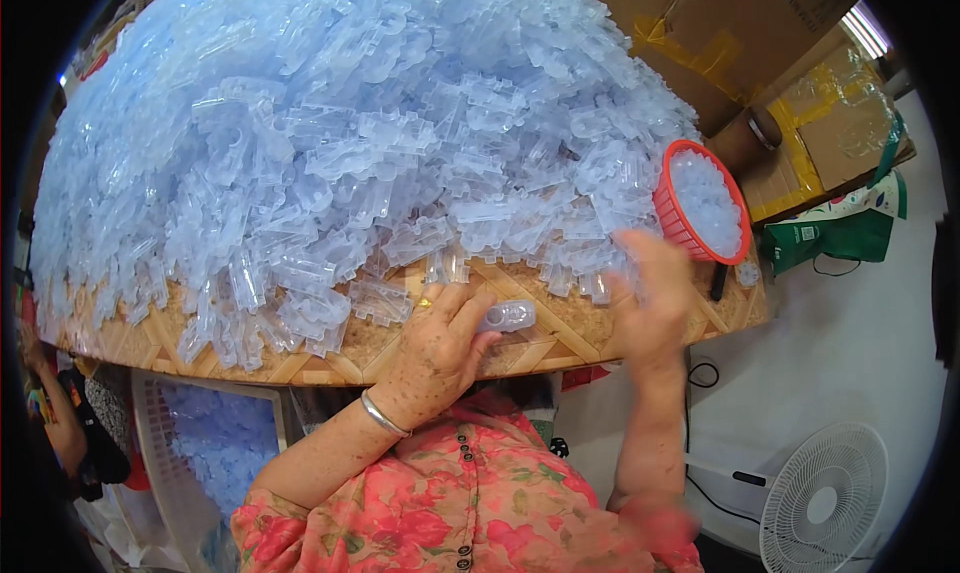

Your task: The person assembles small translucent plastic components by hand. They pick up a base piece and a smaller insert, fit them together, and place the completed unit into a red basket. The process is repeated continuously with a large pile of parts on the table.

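My left hand, with a ring and a silver bangle, is closed near the table's front edge. Its thumb and fingers grip one end of a small clear plastic case with a rounded end. Just past its fingertips, another clear plastic piece lies at the edge of the heap. My right hand is raised over the table, smeared by motion, so its fingers and anything in them cannot be made out. It is nearest to the red plastic basket, which is filled with small clear pieces.
A huge heap of clear bluish plastic parts covers most of the wood-patterned table. Cardboard boxes and a green bag stand right. A white fan is low right; a crate of parts stands below left.
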The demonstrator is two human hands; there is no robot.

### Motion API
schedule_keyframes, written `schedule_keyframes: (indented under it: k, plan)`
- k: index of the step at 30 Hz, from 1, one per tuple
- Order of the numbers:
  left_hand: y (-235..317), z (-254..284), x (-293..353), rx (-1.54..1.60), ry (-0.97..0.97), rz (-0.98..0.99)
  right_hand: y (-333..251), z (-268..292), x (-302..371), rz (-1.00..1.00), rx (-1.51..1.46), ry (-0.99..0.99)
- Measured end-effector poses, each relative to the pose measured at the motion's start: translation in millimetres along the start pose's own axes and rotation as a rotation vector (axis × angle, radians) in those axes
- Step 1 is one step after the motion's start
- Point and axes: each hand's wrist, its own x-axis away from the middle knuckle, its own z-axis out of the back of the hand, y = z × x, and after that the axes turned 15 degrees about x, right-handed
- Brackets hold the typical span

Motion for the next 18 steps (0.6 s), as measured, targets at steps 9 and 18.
schedule_keyframes:
  k: [9, 18]
  plan:
    - [-1, -3, -2, 0.023, 0.050, -0.048, 164, 10, -43, -0.313, 0.600, -0.285]
    - [0, -1, -1, 0.024, 0.089, -0.047, 157, 10, -66, -0.468, 0.452, -0.394]
